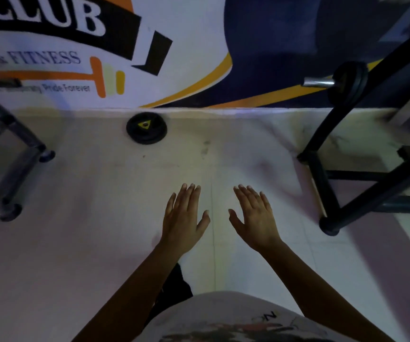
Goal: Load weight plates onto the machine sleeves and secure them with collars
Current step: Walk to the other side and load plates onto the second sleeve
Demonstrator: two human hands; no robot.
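Observation:
A small stack of black weight plates with a yellow triangle mark lies flat on the pale floor by the wall. At the upper right, black plates sit on a chrome machine sleeve whose bare end points left. My left hand and my right hand are held out side by side over the floor, fingers straight and spread, palms down, holding nothing. Both hands are well short of the floor plates and left of the loaded sleeve.
A black machine frame with a round foot stands at the right. Another dark frame with round feet stands at the left. A painted gym wall closes the far side.

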